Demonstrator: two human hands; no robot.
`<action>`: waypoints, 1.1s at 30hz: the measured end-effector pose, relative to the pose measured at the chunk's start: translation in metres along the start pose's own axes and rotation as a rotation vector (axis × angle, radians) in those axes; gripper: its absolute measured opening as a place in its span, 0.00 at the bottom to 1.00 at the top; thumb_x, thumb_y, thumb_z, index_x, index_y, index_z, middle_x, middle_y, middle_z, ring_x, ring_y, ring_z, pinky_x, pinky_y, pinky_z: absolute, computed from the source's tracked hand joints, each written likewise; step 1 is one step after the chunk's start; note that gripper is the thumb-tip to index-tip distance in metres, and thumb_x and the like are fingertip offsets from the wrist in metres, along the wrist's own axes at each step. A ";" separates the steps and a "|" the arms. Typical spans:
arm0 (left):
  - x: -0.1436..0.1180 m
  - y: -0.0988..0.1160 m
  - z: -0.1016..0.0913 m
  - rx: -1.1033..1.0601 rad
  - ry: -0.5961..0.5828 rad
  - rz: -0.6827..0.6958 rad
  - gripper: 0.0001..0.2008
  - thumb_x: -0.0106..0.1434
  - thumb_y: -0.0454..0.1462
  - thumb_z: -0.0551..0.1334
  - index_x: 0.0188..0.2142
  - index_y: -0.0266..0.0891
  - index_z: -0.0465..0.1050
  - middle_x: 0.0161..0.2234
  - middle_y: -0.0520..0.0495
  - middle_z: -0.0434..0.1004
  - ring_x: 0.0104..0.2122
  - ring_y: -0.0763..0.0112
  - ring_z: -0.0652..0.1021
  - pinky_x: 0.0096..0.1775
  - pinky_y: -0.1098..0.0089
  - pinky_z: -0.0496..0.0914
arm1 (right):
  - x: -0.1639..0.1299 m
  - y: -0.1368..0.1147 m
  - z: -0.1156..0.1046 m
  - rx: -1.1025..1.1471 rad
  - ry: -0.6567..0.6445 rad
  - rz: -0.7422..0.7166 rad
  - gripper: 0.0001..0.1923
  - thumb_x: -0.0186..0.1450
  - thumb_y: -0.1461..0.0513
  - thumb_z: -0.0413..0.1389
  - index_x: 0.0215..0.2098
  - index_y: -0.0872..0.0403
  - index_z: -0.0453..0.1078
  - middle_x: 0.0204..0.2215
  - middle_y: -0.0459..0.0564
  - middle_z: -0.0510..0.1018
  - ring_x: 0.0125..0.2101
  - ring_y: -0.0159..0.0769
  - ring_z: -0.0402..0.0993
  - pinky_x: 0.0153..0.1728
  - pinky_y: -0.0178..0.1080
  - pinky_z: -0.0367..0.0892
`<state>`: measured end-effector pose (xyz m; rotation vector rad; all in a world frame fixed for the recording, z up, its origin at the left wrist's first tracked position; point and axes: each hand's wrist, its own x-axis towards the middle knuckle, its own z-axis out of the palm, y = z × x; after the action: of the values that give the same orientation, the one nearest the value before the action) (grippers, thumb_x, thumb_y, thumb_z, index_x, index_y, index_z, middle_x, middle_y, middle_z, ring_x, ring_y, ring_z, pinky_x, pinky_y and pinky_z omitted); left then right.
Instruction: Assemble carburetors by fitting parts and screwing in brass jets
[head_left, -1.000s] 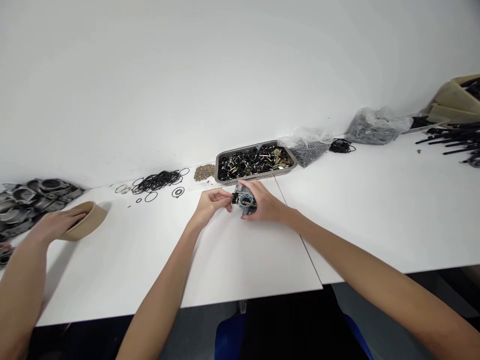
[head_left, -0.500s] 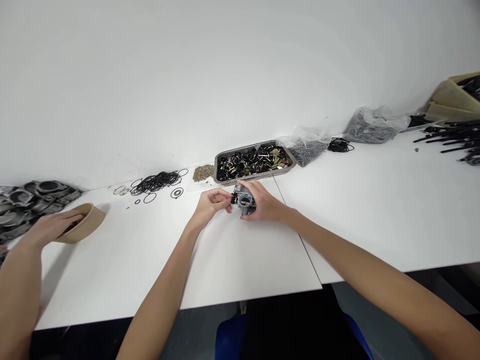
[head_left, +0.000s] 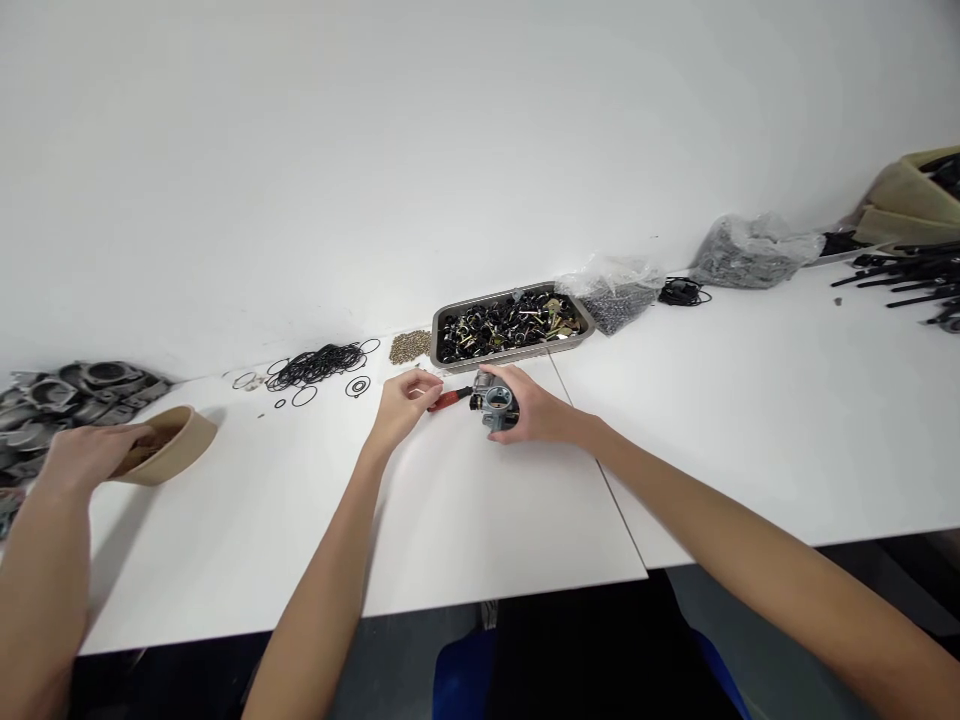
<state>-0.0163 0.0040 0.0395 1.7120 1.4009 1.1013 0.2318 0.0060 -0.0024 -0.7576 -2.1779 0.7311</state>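
Left hand point(head_left: 401, 400) — fingers curled, pinching, arm outstretched | Right hand point(head_left: 529, 408) — cupped in a grip, forearm extended

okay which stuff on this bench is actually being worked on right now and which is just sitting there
In use: carburetor body in right hand; red-handled screwdriver in left hand.

Lying about: tray of parts, O-rings, brass bits, bagged parts.
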 end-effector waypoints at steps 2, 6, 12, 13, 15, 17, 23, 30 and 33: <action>0.002 -0.003 -0.004 0.188 0.084 0.105 0.09 0.55 0.42 0.67 0.31 0.38 0.76 0.33 0.46 0.79 0.32 0.69 0.74 0.35 0.68 0.67 | -0.001 -0.004 -0.002 0.032 -0.040 0.024 0.50 0.53 0.56 0.67 0.68 0.52 0.49 0.61 0.59 0.62 0.61 0.50 0.60 0.60 0.51 0.61; 0.005 -0.011 -0.008 0.356 0.182 0.230 0.07 0.57 0.40 0.65 0.35 0.41 0.76 0.39 0.45 0.79 0.38 0.65 0.73 0.39 0.65 0.67 | 0.000 -0.013 -0.007 0.093 -0.122 0.063 0.50 0.52 0.58 0.68 0.68 0.50 0.50 0.61 0.59 0.61 0.60 0.49 0.62 0.59 0.50 0.62; 0.010 -0.039 0.004 0.476 0.014 0.246 0.15 0.57 0.36 0.64 0.46 0.42 0.75 0.50 0.43 0.75 0.53 0.57 0.71 0.58 0.54 0.63 | 0.002 -0.018 -0.013 0.216 -0.235 0.106 0.49 0.52 0.60 0.68 0.67 0.47 0.52 0.63 0.57 0.61 0.61 0.49 0.62 0.61 0.52 0.61; 0.010 -0.043 0.007 0.509 0.003 0.241 0.17 0.58 0.35 0.63 0.48 0.41 0.74 0.51 0.42 0.73 0.53 0.57 0.70 0.58 0.54 0.63 | 0.003 -0.018 -0.014 0.242 -0.245 0.123 0.49 0.52 0.60 0.69 0.67 0.48 0.52 0.63 0.57 0.62 0.61 0.49 0.63 0.60 0.52 0.62; 0.010 -0.049 0.010 0.600 0.015 0.219 0.22 0.58 0.36 0.63 0.53 0.40 0.71 0.52 0.39 0.69 0.53 0.54 0.69 0.57 0.52 0.63 | 0.004 -0.018 -0.016 0.316 -0.268 0.161 0.50 0.52 0.59 0.69 0.67 0.48 0.52 0.62 0.57 0.65 0.58 0.48 0.67 0.57 0.50 0.66; 0.010 -0.050 0.011 0.679 0.050 0.184 0.23 0.58 0.38 0.64 0.54 0.40 0.70 0.48 0.38 0.68 0.51 0.52 0.68 0.55 0.50 0.64 | 0.005 -0.017 -0.018 0.416 -0.300 0.211 0.49 0.53 0.57 0.69 0.67 0.48 0.52 0.59 0.57 0.68 0.54 0.46 0.72 0.52 0.47 0.71; 0.009 -0.043 0.004 0.648 0.083 0.127 0.11 0.56 0.39 0.66 0.39 0.41 0.72 0.43 0.42 0.71 0.47 0.55 0.70 0.52 0.53 0.64 | 0.009 -0.008 -0.024 0.610 -0.120 0.360 0.28 0.65 0.50 0.59 0.59 0.50 0.65 0.57 0.54 0.71 0.54 0.43 0.71 0.54 0.46 0.67; 0.008 -0.038 0.001 0.365 -0.077 0.013 0.11 0.51 0.43 0.69 0.34 0.41 0.79 0.33 0.45 0.77 0.34 0.64 0.73 0.38 0.64 0.66 | 0.013 0.013 -0.018 0.598 0.213 0.469 0.19 0.63 0.48 0.56 0.42 0.54 0.74 0.43 0.53 0.78 0.41 0.38 0.73 0.46 0.43 0.68; 0.007 -0.028 -0.006 0.156 -0.028 -0.041 0.14 0.49 0.44 0.72 0.33 0.39 0.80 0.32 0.45 0.78 0.31 0.68 0.74 0.34 0.68 0.67 | 0.013 0.017 -0.016 0.593 0.232 0.468 0.19 0.62 0.48 0.57 0.40 0.55 0.75 0.42 0.52 0.78 0.39 0.37 0.73 0.44 0.43 0.67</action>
<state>-0.0336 0.0168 0.0186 1.7922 1.5320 0.9637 0.2417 0.0312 0.0011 -0.9738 -1.4618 1.3691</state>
